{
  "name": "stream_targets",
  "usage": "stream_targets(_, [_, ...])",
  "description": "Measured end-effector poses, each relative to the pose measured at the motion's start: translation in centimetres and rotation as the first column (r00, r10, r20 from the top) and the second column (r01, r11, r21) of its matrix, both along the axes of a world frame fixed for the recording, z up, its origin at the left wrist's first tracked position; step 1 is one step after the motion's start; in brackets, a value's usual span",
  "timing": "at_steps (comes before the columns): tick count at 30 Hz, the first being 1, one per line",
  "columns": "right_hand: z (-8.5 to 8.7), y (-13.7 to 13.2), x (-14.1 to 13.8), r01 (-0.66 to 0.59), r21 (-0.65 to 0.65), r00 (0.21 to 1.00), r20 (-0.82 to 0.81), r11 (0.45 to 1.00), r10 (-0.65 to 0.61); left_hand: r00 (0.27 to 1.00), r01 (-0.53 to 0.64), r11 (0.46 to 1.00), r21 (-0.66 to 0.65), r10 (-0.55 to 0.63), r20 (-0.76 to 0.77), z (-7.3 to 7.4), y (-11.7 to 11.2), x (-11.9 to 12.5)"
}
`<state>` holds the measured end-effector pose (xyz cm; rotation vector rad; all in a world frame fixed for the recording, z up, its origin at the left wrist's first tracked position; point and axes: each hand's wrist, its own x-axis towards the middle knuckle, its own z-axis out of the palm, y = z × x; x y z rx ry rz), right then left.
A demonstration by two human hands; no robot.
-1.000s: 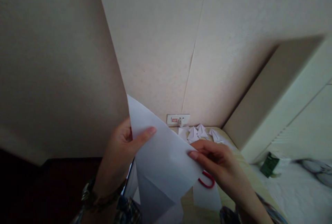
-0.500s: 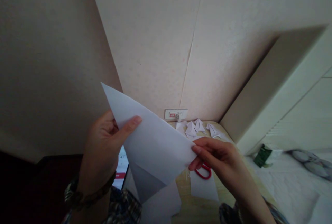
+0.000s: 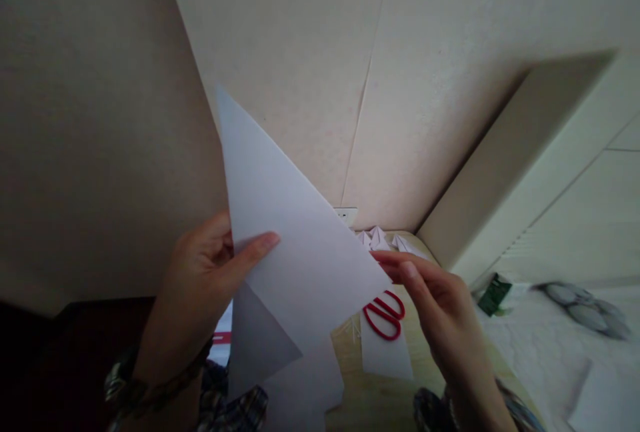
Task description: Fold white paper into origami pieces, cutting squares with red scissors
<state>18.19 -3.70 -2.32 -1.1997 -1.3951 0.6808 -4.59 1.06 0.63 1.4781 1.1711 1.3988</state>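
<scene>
My left hand (image 3: 205,279) pinches a folded white paper sheet (image 3: 295,265) near its left edge, thumb on the front. The sheet forms a triangle with its tip pointing up, held in the air above a small wooden table (image 3: 370,392). My right hand (image 3: 435,292) is at the sheet's right corner with its fingers loosely extended; they touch or nearly touch the corner. Red-handled scissors (image 3: 384,314) lie on the table under that hand, on a white paper strip (image 3: 385,355).
Several small folded white paper pieces (image 3: 383,240) lie at the table's far edge by a wall socket (image 3: 346,214). More white sheets (image 3: 305,389) lie at the table's near side. A white bed (image 3: 550,359) with a dark green packet (image 3: 491,293) is at the right.
The sheet has turned so its tip points higher. My right hand has let go of its pinch on the right corner and opened its fingers, uncovering the scissors.
</scene>
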Motion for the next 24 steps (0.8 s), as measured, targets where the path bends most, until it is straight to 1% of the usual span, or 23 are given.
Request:
stream_targets(2, [-0.1, -0.1, 0.1, -0.035, 0.002, 0.999, 0.009, 0.999, 0.035, 1.0, 0.014, 1.0, -0.006, -0.014, -0.012, 0.0, 0.0, 0.1])
stream_targets(4, [0.0, -0.2, 0.0, -0.082, -0.036, 0.997, 0.011, 0.996, 0.082, 0.999, 0.047, 0.999, -0.007, -0.047, -0.013, -0.1, 0.1, 0.3])
stream_targets(6, [0.2, 0.0, -0.3, -0.099, -0.077, 0.995, -0.012, 0.992, 0.098, 0.996, 0.084, 0.996, -0.029, -0.084, 0.003, -0.2, 0.2, 0.7])
stream_targets(9, [0.2, 0.7, -0.4, -0.045, -0.075, 0.995, -0.089, 0.996, 0.038, 0.984, 0.166, 0.984, -0.072, -0.161, 0.07, -0.3, 0.4, 1.1])
stream_targets(11, [0.2, 1.7, -0.2, 0.006, -0.041, 0.991, -0.134, 0.999, -0.012, 0.973, 0.215, 0.971, -0.101, -0.204, 0.111, -0.2, 0.5, 1.2])
stream_targets(13, [0.3, 2.9, 0.1, 0.021, 0.004, 0.985, -0.172, 1.0, -0.02, 0.967, 0.238, 0.963, -0.124, -0.223, 0.123, -0.2, 0.6, 1.2])
stream_targets(16, [1.0, 4.6, 0.5, -0.01, 0.052, 0.974, -0.226, 0.999, 0.022, 0.965, 0.243, 0.962, -0.126, -0.226, 0.133, -0.4, 0.8, 1.0])
stream_targets(18, [1.8, 5.4, 0.6, -0.062, 0.052, 0.97, -0.23, 0.997, 0.072, 0.968, 0.23, 0.967, -0.109, -0.216, 0.13, -0.4, 1.0, 0.8])
stream_targets(21, [2.8, 6.1, 0.7, -0.169, 0.007, 0.965, -0.202, 0.986, 0.167, 0.979, 0.175, 0.98, -0.094, -0.164, 0.12, -0.4, 1.5, 0.4])
stream_targets(24, [3.3, 6.5, 0.7, -0.248, -0.04, 0.954, -0.181, 0.968, 0.237, 0.989, 0.11, 0.988, -0.104, -0.099, 0.107, -0.6, 2.1, 0.1])
